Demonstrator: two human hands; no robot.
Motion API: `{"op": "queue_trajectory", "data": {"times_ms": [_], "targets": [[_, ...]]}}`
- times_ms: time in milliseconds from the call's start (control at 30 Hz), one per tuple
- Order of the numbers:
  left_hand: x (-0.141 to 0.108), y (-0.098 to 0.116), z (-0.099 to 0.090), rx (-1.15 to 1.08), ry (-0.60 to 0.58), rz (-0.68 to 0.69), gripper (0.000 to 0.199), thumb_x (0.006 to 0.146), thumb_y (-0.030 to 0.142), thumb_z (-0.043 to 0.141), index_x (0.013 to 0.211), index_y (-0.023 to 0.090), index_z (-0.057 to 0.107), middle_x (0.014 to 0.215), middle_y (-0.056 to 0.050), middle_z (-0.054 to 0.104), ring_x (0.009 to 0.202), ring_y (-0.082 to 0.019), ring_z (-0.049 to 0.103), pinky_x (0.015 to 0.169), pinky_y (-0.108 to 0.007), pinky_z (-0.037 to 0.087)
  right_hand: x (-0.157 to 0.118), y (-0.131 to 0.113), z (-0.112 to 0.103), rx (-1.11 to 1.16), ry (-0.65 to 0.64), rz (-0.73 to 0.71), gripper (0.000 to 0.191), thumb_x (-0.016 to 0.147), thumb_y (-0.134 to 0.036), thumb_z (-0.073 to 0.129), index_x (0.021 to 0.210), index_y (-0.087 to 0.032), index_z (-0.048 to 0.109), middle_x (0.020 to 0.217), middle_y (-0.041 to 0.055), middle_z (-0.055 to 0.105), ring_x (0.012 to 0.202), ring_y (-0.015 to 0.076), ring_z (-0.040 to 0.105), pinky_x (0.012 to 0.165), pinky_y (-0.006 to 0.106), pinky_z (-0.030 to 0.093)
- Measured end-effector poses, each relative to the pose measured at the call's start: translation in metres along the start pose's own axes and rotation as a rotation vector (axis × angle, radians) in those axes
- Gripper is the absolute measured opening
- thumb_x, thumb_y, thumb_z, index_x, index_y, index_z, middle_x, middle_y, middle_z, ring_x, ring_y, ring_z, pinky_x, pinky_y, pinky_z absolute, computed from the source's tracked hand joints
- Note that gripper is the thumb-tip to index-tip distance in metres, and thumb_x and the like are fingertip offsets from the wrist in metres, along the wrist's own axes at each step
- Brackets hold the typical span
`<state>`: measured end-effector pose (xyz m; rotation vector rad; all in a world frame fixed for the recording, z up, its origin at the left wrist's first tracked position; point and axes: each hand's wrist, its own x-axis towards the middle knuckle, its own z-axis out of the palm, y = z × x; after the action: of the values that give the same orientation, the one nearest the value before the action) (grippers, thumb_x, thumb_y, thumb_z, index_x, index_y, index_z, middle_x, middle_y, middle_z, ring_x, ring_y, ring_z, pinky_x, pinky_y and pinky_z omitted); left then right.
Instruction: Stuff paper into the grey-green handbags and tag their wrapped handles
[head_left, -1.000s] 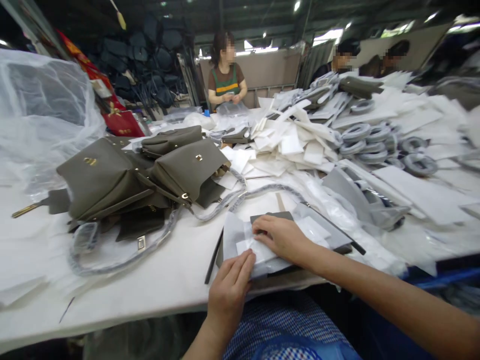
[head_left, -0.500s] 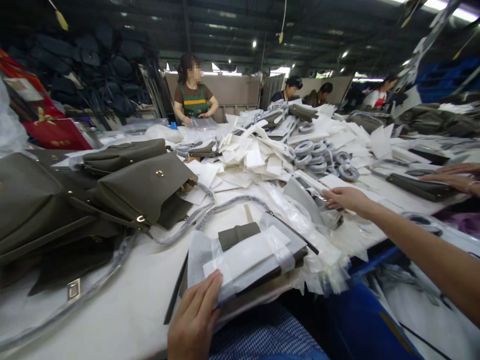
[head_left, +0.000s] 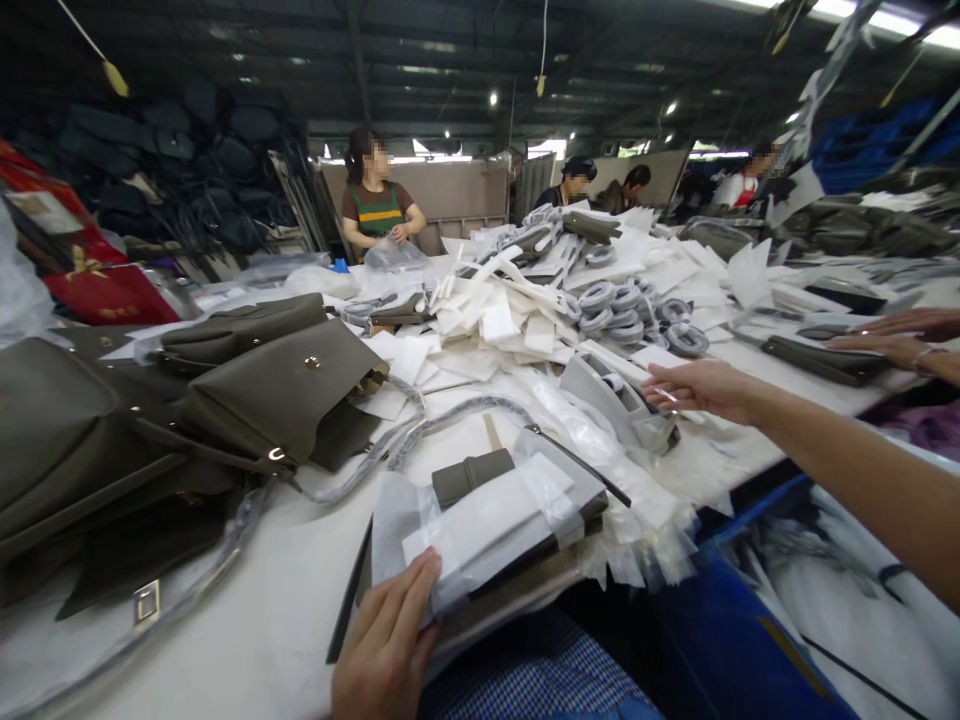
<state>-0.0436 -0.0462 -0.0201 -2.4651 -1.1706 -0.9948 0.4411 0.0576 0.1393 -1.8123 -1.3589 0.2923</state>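
Note:
A flat olive-grey handbag (head_left: 592, 522) lies near the table's front edge, with its strap in clear wrapping. White foam sheet (head_left: 480, 515) and thin translucent paper (head_left: 390, 515) cover most of it. My left hand (head_left: 394, 640) grips its near left corner, fingers on the white sheet and thumb low along the edge. Further right stands a grey tape dispenser (head_left: 604, 395), partly hidden by my right hand (head_left: 697, 388). The fingers of that hand are closed at the dispenser's end, around a shiny bit that looks like clear tape.
Several olive bags (head_left: 285, 395) are piled at left. White foam pieces (head_left: 495, 320) and wrapped rings of strap (head_left: 615, 305) heap up mid-table. Clear plastic bags (head_left: 637, 520) hang over the front edge above a blue bin (head_left: 720, 620). A co-worker's hands (head_left: 892, 340) rest on another bag at right.
My right hand's fingers have shifted slightly at the dispenser, and more of the dispenser shows. My left hand stays on the handbag. The co-worker opposite has raised clear plastic.

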Motion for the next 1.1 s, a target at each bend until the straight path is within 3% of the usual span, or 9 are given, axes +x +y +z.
{"op": "queue_trajectory", "data": {"times_ms": [100, 233, 433, 533, 633, 733, 900, 1000, 1100], "targets": [[-0.001, -0.001, 0.002, -0.007, 0.004, 0.0, 0.042, 0.097, 0.013, 0.05, 0.138, 0.017, 0.055, 0.13, -0.003, 0.067, 0.111, -0.02, 0.063, 0.101, -0.03, 0.046, -0.019, 0.008, -0.025, 0.138, -0.223, 0.217, 0.039, 0.094, -0.034, 0.06, 0.084, 0.0, 0.077, 0.085, 0.0271, 0.074, 0.068, 0.022, 0.075, 0.061, 0.028, 0.057], [-0.002, -0.003, 0.003, -0.007, -0.005, -0.005, 0.046, 0.095, 0.01, 0.051, 0.14, 0.018, 0.054, 0.131, -0.002, 0.067, 0.111, -0.02, 0.063, 0.101, -0.03, 0.046, -0.058, 0.038, -0.044, 0.333, -0.269, 0.444, 0.03, 0.089, -0.04, 0.067, 0.087, -0.013, 0.08, 0.104, 0.026, 0.074, 0.079, 0.0248, 0.075, 0.065, 0.028, 0.06], [0.003, -0.003, -0.001, -0.013, -0.002, 0.019, 0.053, 0.095, 0.009, 0.051, 0.146, 0.02, 0.048, 0.127, -0.002, 0.069, 0.108, -0.02, 0.065, 0.098, -0.029, 0.047, -0.094, 0.083, -0.015, 0.237, -0.223, 0.219, 0.023, 0.087, -0.038, 0.067, 0.084, -0.02, 0.08, 0.087, 0.0193, 0.077, 0.068, 0.0225, 0.074, 0.059, 0.026, 0.058], [0.005, -0.002, -0.003, -0.004, 0.002, 0.016, 0.053, 0.095, 0.009, 0.05, 0.147, 0.021, 0.047, 0.126, -0.002, 0.069, 0.107, -0.02, 0.065, 0.097, -0.03, 0.048, -0.091, 0.089, -0.002, 0.108, -0.157, 0.209, 0.024, 0.088, -0.039, 0.063, 0.084, -0.02, 0.078, 0.086, 0.0159, 0.078, 0.068, 0.0224, 0.074, 0.053, 0.026, 0.054], [0.005, -0.002, -0.002, 0.01, 0.008, 0.028, 0.054, 0.095, 0.009, 0.051, 0.147, 0.021, 0.047, 0.126, -0.001, 0.07, 0.105, -0.019, 0.066, 0.096, -0.03, 0.048, -0.09, 0.089, -0.006, -0.017, -0.099, 0.211, 0.02, 0.085, -0.039, 0.066, 0.086, -0.022, 0.077, 0.075, 0.0112, 0.076, 0.067, 0.0245, 0.073, 0.052, 0.028, 0.05], [0.004, -0.002, -0.001, 0.006, 0.003, 0.017, 0.053, 0.095, 0.01, 0.051, 0.147, 0.021, 0.047, 0.127, -0.002, 0.069, 0.106, -0.02, 0.066, 0.097, -0.031, 0.048, -0.096, 0.087, -0.022, -0.305, -0.046, 0.004, 0.018, 0.086, -0.033, 0.065, 0.096, -0.023, 0.076, 0.079, 0.0086, 0.077, 0.071, 0.0254, 0.072, 0.065, 0.033, 0.053], [0.006, -0.002, -0.001, -0.024, 0.031, 0.021, 0.047, 0.096, 0.011, 0.053, 0.142, 0.017, 0.052, 0.126, -0.003, 0.069, 0.106, -0.02, 0.065, 0.1, -0.03, 0.045, -0.107, 0.056, -0.038, -0.528, -0.123, -0.647, 0.026, 0.091, -0.021, 0.055, 0.106, -0.029, 0.074, 0.106, 0.0069, 0.077, 0.087, 0.0233, 0.074, 0.077, 0.033, 0.056], [0.009, 0.001, -0.002, -0.037, 0.043, 0.004, 0.038, 0.097, 0.013, 0.05, 0.134, 0.015, 0.059, 0.124, -0.005, 0.07, 0.106, -0.02, 0.064, 0.1, -0.03, 0.044, -0.107, 0.012, -0.02, -0.493, -0.194, -0.962, 0.028, 0.093, -0.019, 0.056, 0.111, -0.032, 0.072, 0.1, 0.0047, 0.078, 0.083, 0.0197, 0.074, 0.073, 0.029, 0.055], [0.012, 0.008, -0.005, -0.063, 0.049, -0.051, 0.033, 0.099, 0.014, 0.048, 0.129, 0.014, 0.062, 0.122, -0.006, 0.071, 0.106, -0.02, 0.064, 0.098, -0.029, 0.046, -0.104, -0.043, 0.018, -0.363, -0.41, -1.048, 0.023, 0.093, -0.021, 0.06, 0.11, -0.031, 0.072, 0.094, 0.0053, 0.078, 0.077, 0.0165, 0.072, 0.068, 0.025, 0.053]]}}
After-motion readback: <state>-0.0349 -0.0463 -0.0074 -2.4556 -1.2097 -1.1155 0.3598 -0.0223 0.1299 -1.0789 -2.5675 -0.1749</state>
